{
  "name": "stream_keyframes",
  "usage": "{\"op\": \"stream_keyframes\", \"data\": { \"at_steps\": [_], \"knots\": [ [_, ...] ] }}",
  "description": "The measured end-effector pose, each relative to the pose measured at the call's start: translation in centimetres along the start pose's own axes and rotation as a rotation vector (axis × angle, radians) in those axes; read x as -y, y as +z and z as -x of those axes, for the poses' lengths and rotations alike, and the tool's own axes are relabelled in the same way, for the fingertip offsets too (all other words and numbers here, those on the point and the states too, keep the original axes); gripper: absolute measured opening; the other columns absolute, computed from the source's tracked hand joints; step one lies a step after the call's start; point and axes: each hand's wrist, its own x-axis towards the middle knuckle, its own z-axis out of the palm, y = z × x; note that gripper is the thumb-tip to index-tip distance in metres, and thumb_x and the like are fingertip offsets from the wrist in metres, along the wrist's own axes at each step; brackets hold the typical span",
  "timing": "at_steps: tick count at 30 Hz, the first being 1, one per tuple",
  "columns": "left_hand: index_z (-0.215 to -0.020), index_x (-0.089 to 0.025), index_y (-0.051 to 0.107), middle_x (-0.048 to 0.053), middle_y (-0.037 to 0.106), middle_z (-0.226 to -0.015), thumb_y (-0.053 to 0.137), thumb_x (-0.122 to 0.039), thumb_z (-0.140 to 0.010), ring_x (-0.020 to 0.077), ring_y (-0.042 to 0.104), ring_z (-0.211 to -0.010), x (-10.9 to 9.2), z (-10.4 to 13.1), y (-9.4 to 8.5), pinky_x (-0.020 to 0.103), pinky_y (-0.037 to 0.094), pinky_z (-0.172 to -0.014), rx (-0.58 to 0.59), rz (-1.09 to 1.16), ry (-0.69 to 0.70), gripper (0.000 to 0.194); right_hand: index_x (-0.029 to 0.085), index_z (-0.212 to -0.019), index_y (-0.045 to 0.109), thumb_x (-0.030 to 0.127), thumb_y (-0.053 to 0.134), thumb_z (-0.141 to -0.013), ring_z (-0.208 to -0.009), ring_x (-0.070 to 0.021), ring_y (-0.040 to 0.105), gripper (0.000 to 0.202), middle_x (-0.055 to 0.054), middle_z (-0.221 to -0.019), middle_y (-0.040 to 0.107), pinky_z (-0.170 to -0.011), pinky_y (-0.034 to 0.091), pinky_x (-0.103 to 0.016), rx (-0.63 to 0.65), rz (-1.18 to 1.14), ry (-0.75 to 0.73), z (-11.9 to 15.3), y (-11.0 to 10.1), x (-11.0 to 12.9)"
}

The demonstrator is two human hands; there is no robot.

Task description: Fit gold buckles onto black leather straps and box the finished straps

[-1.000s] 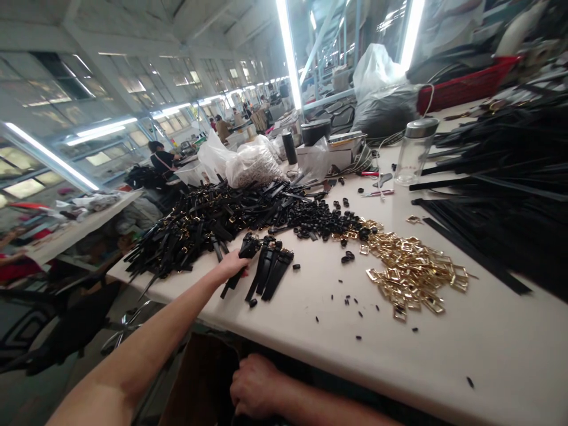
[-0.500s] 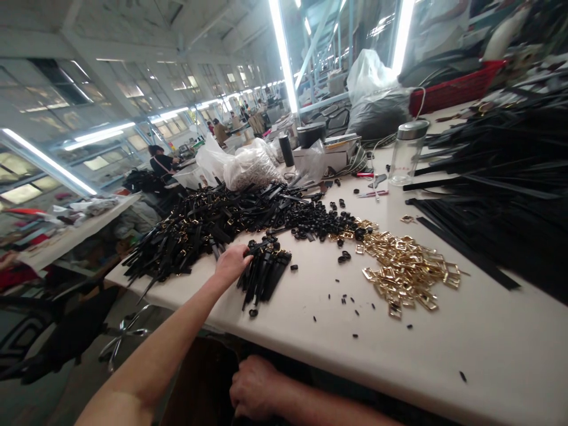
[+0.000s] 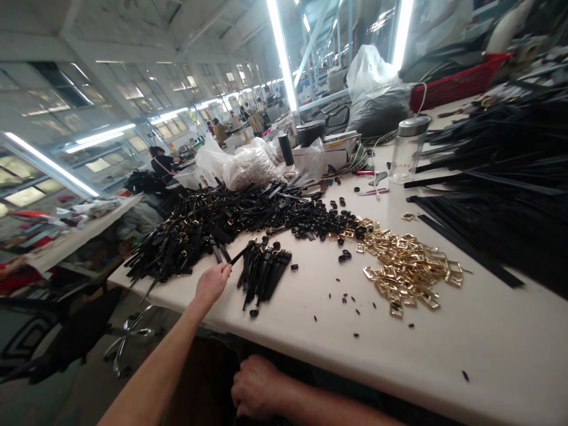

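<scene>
My left hand (image 3: 213, 283) is closed on the end of a thin black strap (image 3: 238, 255), which slants up to the right. The strap's far end meets a small bundle of black straps (image 3: 265, 273) with gold buckles, laid side by side on the table (image 3: 306, 349). Behind the hand spreads a large heap of black buckled straps (image 3: 190, 234). My right hand (image 3: 255, 386) is below the table's front edge, its fingers curled into a fist; whatever they may hold is hidden.
Gold buckles (image 3: 406, 272) lie piled right of centre, beside small black loops (image 3: 310, 219). Long black strips (image 3: 497, 195) cover the right side. A glass jar (image 3: 407, 155), plastic bags (image 3: 244, 165) and a red basket (image 3: 461, 83) stand behind. A person (image 3: 162, 163) sits further back.
My left hand has moved left and toward me, away from the top of the small bundle, with a strap stretched out from it. The right hand looks almost unmoved.
</scene>
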Motion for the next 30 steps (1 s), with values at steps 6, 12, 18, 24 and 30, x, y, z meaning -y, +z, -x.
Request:
{"op": "stream_keyframes", "data": {
  "at_steps": [6,12,18,24,30],
  "knots": [
    [-0.144,-0.008,0.043,0.021,0.055,-0.142,0.043,-0.061,-0.092,0.0305,0.053,-0.131,-0.9,-1.7,1.7,0.036,0.039,-0.105,0.083,0.139,-0.019,0.075,0.027,-0.083,0.078,0.048,0.069,-0.081,-0.075,-0.0239,0.068,0.023,-0.001,-0.080,0.076,-0.047,0.032,-0.031,0.002,-0.006,-0.008,0.1,-0.1,-0.2],
    [-0.156,-0.009,0.013,0.024,0.038,-0.155,0.056,-0.070,-0.081,0.0306,0.041,-0.142,-5.8,-2.4,3.5,0.036,0.035,-0.111,0.142,0.256,0.044,0.107,0.028,-0.080,0.078,0.046,0.070,-0.080,-0.073,-0.0232,0.067,0.020,0.000,-0.079,0.077,-0.047,0.035,-0.030,-0.024,-0.040,-0.014,0.1,0.1,-0.3],
    [-0.157,-0.011,0.003,0.027,0.020,-0.162,0.074,-0.069,-0.062,0.0385,0.020,-0.149,-9.5,-0.3,4.6,0.050,0.024,-0.117,0.144,0.115,0.003,0.132,0.027,-0.077,0.076,0.045,0.072,-0.078,-0.076,-0.0225,0.067,0.019,-0.002,-0.080,0.077,-0.054,0.041,-0.028,-0.060,-0.040,-0.005,0.1,0.3,-0.1],
    [-0.152,-0.010,0.021,0.023,0.045,-0.150,0.069,-0.041,-0.072,0.0333,0.042,-0.139,-9.6,-1.4,3.4,0.037,0.035,-0.111,0.093,0.071,0.048,0.099,0.027,-0.076,0.076,0.045,0.073,-0.077,-0.073,-0.0233,0.067,0.018,-0.002,-0.078,0.076,-0.051,0.040,-0.028,-0.041,-0.043,-0.008,-0.2,0.4,-0.2],
    [-0.143,-0.015,0.035,0.017,0.066,-0.126,0.069,-0.025,-0.068,0.0327,0.062,-0.117,-8.4,-3.8,2.2,0.035,0.048,-0.094,0.102,0.031,0.065,0.084,0.028,-0.079,0.077,0.047,0.070,-0.079,-0.075,-0.0239,0.069,0.020,0.000,-0.080,0.077,-0.048,0.038,-0.029,-0.018,-0.018,-0.002,-0.1,0.4,-0.3]
  ]
}}
